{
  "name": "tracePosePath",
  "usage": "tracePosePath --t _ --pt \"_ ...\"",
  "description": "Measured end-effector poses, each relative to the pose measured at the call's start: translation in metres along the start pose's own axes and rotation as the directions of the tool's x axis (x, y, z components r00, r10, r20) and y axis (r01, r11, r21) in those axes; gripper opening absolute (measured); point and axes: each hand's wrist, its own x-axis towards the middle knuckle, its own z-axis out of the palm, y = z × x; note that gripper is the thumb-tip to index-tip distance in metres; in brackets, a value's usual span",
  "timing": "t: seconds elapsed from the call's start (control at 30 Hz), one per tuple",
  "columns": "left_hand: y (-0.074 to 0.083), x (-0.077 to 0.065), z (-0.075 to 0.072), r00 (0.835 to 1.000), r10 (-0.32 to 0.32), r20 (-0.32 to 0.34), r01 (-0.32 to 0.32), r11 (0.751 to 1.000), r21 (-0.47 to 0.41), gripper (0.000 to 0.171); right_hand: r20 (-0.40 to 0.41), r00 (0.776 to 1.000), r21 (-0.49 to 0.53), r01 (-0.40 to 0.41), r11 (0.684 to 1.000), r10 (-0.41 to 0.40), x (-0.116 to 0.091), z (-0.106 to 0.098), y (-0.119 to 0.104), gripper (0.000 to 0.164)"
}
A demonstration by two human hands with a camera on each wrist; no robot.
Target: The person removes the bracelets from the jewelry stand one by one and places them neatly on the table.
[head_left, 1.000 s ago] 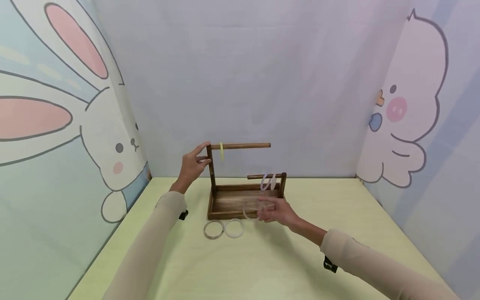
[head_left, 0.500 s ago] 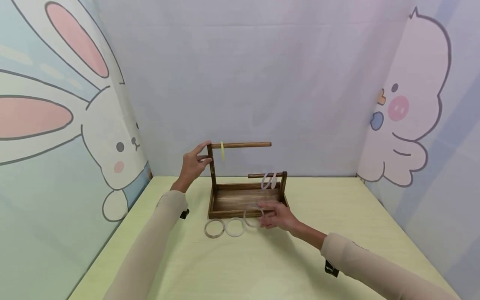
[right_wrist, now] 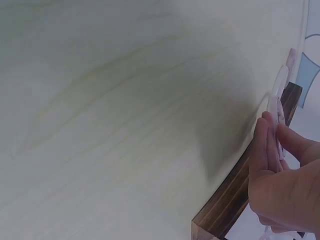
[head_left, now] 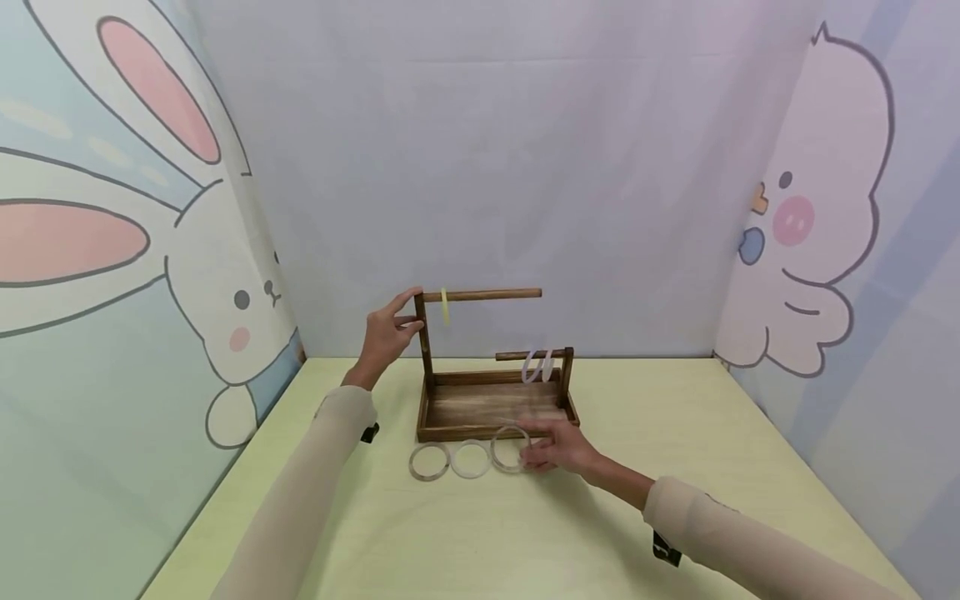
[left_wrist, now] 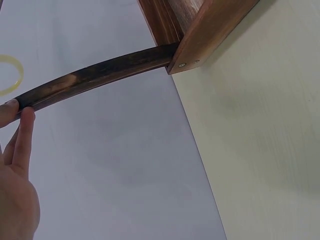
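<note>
Ring [head_left: 492, 451] pinched in right grip [head_left: 561, 448], left grip [head_left: 386, 337] holding wooden stand [head_left: 457, 432].

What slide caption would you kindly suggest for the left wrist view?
Left hand holding a dark wooden post, yellow ring nearby.

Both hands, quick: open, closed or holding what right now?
Left hand: closed, pinching the tall wooden post.
Right hand: closed, pinching a pale ring.

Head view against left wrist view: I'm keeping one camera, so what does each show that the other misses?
Only head: the right hand pinching a pale ring, two rings lying flat, the lower bar. Only left wrist: two small round marks on the tray's outside. Both: the left hand pinching the tall post, the yellow ring, the table.
</note>
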Motion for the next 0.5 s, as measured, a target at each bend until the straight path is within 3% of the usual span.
tracePosePath --t 0.5 --pt "0.0003 0.0010 -0.0002 1.000 -0.007 0.004 0.007 1.000 -0.007 0.070 0.001 0.998 0.017 -0.065 0.998 0.065 -0.0012 -0.0035 0.0093 0.058"
